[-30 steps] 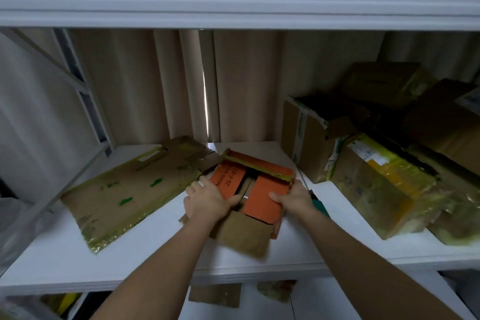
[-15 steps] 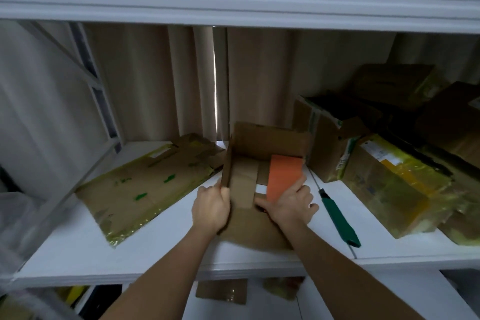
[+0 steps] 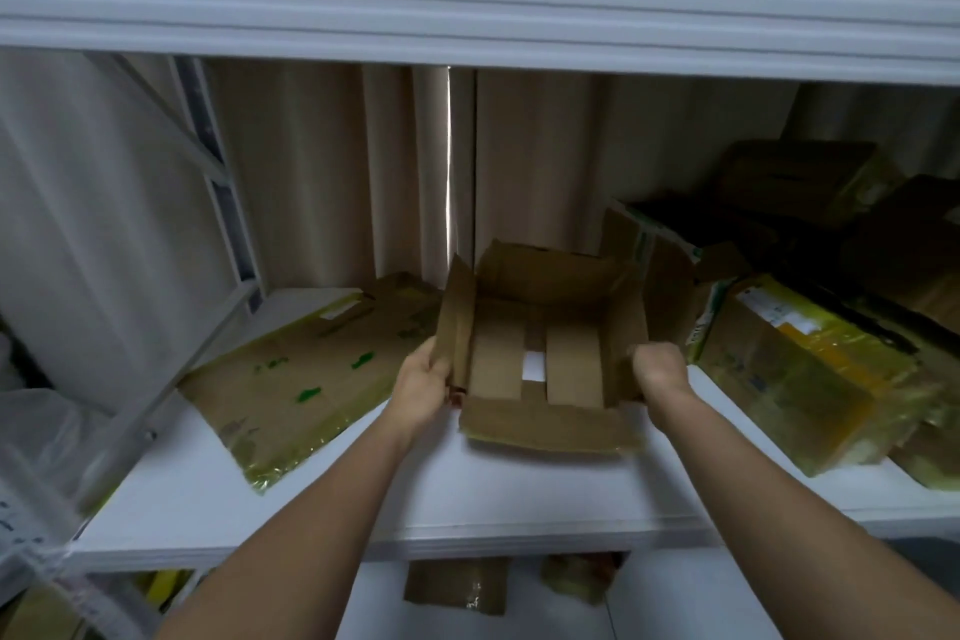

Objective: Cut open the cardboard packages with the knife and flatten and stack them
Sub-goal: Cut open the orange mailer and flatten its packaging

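I hold an open box (image 3: 540, 327) on the white shelf (image 3: 322, 499), in the middle and right in front of me. My left hand (image 3: 423, 382) grips the left wall of the box, with the fingers curled around its edge. My right hand (image 3: 657, 372) grips the right wall in the same way, so the two hands are apart, one on each side. The box is open at the top and I look into it. On its bottom, two inner flaps lie flat with a gap between them, and a small white patch shows in this gap. The near flap of the box is folded out toward me and lies on the shelf. The back wall stands upright. To the left of the box, a flattened carton (image 3: 306, 374) lies on the shelf; it has yellowish tape and some green marks, and its far corner is just beside the box. To the right, several packages (image 3: 795, 369) wrapped in yellow tape are piled together, and one open carton (image 3: 654, 276) stands just behind the right wall of my box. Darker boxes are stacked behind them, but they are in shadow. Behind the shelf hangs a beige curtain (image 3: 332, 172). Below the shelf edge, pieces of cardboard (image 3: 457, 587) lie on a lower level.
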